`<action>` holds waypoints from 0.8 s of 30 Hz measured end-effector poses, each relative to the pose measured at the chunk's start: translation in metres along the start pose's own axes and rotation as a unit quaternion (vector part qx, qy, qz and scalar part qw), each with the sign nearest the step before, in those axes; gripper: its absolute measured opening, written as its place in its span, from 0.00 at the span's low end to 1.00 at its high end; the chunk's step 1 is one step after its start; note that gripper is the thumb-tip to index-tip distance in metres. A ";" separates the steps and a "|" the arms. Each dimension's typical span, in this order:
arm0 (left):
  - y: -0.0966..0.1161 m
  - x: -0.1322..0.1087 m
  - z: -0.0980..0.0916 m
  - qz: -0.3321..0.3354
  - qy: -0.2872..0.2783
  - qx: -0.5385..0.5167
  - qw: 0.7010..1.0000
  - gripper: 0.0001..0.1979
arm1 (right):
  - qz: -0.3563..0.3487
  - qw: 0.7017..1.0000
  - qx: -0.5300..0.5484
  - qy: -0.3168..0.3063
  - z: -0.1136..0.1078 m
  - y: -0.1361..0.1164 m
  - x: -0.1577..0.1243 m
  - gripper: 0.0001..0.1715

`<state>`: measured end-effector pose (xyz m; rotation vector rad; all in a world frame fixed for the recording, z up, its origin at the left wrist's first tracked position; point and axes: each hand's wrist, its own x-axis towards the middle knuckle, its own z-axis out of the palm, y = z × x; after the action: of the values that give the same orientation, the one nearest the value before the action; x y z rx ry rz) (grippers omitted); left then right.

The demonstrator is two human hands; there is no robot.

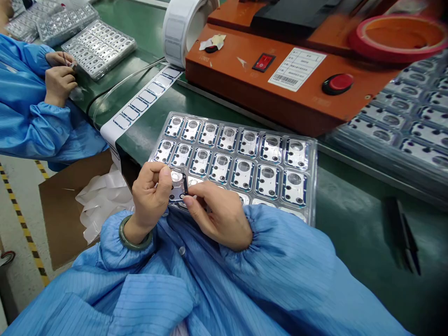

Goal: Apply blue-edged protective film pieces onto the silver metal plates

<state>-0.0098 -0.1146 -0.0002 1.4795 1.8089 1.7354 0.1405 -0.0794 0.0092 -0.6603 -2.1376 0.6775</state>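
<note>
Between my two hands is a small flat metal plate (pixel 178 184) with a dark border, raised just above the near left part of a clear plastic tray (pixel 312 186). My left hand (pixel 151 198) pinches its left side between thumb and fingers. At its lower right edge, the thumb and forefinger of my right hand (pixel 219 210) close on the dark border. Rows of similar silvery plates with round windows and dark holes fill the tray's pockets. My forearms and hands cover part of the nearest row.
An orange machine (pixel 259 84) with a red tape roll (pixel 399 37) stands behind the tray. A label roll (pixel 177 32) trails its strip (pixel 143 100) leftward. Black tweezers (pixel 402 233) lie right. Stacked trays (pixel 402 116) sit far right. A co-worker's hands (pixel 61 77) work at left, above a carton (pixel 59 210).
</note>
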 end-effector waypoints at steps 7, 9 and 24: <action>0.005 -0.001 -0.002 -0.018 -0.027 -0.001 0.999 0.08 | -0.047 0.995 -0.084 0.006 -0.002 0.000 -0.001 0.06; 0.006 0.000 -0.003 -0.030 -0.040 -0.001 0.999 0.08 | -0.052 0.993 -0.104 0.011 -0.002 0.000 -0.001 0.06; 0.008 0.002 -0.004 -0.109 -0.015 -0.053 0.992 0.13 | 0.223 0.965 0.139 -0.011 -0.009 0.003 0.007 0.15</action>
<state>-0.0100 -0.1173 0.0085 1.2104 1.7599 1.6647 0.1445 -0.0707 0.0162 -0.9903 -1.8726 1.2076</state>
